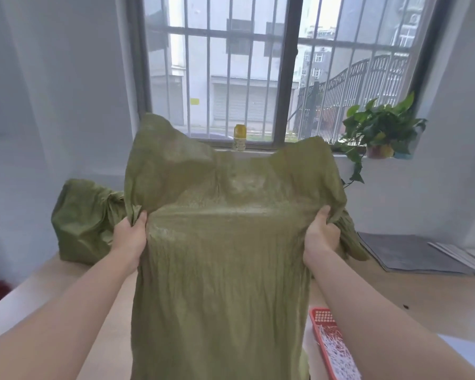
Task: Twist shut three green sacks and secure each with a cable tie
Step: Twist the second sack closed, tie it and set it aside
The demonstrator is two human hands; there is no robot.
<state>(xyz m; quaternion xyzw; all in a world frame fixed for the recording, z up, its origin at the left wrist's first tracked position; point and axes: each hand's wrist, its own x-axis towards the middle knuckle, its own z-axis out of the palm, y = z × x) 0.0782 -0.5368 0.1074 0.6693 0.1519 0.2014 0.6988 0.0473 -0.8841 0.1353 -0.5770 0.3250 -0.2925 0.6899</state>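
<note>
Head view: fingers of left hand & right hand are closed on the green sack, pinching its mouth corners, held up over the worktop near edge. Woven fabric seems light, soft, bit slippery; grip below the rim to twist.

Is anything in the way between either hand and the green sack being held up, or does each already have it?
Nothing visible. The left hand and right hand each already grip the sack at its upper sides; its open top flops loose above them.
</note>
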